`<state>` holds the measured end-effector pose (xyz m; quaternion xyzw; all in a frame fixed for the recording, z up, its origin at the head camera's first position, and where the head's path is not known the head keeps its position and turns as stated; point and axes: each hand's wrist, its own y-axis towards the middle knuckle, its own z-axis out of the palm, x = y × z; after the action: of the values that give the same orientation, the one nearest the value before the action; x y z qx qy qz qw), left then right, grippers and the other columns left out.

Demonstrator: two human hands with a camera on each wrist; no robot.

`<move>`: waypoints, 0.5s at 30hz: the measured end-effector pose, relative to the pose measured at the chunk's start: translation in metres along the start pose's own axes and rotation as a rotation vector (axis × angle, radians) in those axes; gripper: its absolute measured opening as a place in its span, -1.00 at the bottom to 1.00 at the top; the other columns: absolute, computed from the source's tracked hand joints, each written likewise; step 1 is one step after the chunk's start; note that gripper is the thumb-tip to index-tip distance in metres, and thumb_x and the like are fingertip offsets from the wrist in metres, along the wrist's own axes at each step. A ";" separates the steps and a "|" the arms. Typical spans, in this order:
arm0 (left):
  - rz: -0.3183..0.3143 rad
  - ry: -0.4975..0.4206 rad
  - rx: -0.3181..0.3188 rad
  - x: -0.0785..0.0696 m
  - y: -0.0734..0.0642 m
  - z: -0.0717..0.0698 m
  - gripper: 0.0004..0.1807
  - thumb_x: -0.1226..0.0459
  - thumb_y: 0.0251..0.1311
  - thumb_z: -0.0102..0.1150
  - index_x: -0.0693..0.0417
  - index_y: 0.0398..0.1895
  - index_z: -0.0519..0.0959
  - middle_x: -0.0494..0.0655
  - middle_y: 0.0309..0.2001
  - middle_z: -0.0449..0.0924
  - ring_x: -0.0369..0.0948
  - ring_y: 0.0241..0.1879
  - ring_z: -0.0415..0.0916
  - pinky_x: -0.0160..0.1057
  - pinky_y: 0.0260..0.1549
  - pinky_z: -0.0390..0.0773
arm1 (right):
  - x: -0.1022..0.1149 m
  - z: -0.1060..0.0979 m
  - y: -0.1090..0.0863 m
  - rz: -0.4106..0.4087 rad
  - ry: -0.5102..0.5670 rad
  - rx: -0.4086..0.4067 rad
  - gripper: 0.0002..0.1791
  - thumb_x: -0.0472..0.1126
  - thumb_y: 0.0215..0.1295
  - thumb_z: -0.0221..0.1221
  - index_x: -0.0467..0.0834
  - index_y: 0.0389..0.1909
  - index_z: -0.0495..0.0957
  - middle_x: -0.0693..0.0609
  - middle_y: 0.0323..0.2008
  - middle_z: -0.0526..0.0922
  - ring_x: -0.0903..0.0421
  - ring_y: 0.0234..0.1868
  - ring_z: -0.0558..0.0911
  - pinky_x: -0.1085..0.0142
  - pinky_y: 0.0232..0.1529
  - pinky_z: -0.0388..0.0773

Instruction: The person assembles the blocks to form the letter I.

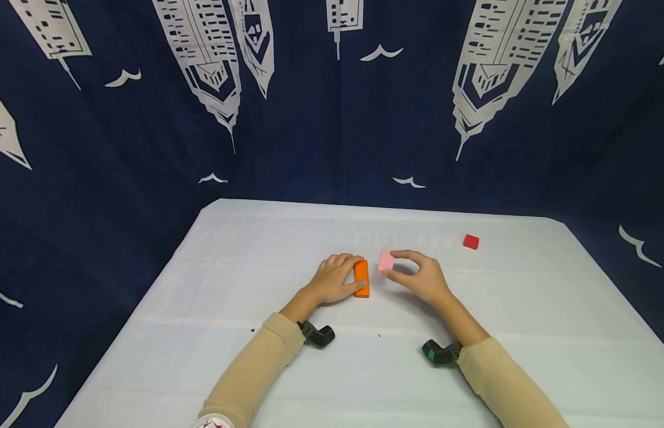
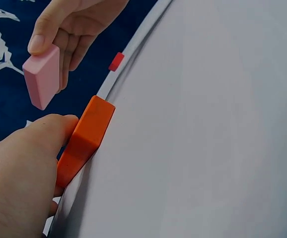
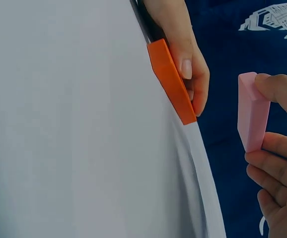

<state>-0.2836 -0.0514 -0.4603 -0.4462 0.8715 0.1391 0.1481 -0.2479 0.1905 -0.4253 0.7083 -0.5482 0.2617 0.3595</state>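
An orange rectangular block (image 1: 362, 279) is gripped between the thumb and fingers of my left hand (image 1: 334, 279), low at the middle of the table. Just to its right, a pink block (image 1: 386, 261) is pinched by my right hand (image 1: 421, 280), thumb on one end and fingertips on the other. The two blocks stand apart with a small gap between them. From the left wrist view, the pink block (image 2: 42, 78) shows tilted, beyond the orange block (image 2: 86, 139). In the right wrist view, fingers partly hide the far side of the orange block (image 3: 172, 82).
A small red block (image 1: 471, 242) lies farther back on the right of the white-covered table (image 1: 230, 267). Behind the table hangs a dark blue cloth (image 1: 337, 131) with pale building shapes. Tiny dark specks dot the table's front half.
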 end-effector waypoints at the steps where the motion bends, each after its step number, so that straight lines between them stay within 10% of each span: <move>1: 0.000 0.000 -0.001 0.000 0.000 0.000 -0.34 -0.17 0.35 -0.09 -0.16 0.44 0.23 -0.07 0.35 0.27 -0.05 0.29 0.18 0.03 0.24 0.19 | 0.001 0.000 -0.001 -0.003 0.001 0.002 -0.35 0.19 0.05 0.40 -0.09 0.11 0.60 -0.09 0.18 0.56 -0.15 0.30 0.38 -0.17 0.26 0.24; 15: -0.006 -0.001 0.004 -0.001 0.000 0.000 -0.33 -0.18 0.34 -0.10 -0.16 0.45 0.22 -0.08 0.36 0.25 -0.07 0.30 0.17 0.02 0.25 0.17 | 0.012 0.007 -0.013 -0.097 0.010 0.002 -0.42 0.10 0.02 0.45 -0.07 0.06 0.63 -0.04 0.10 0.62 -0.10 0.23 0.47 -0.14 0.21 0.32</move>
<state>-0.2832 -0.0503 -0.4601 -0.4483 0.8705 0.1369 0.1498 -0.2324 0.1796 -0.4237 0.7332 -0.5111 0.2479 0.3739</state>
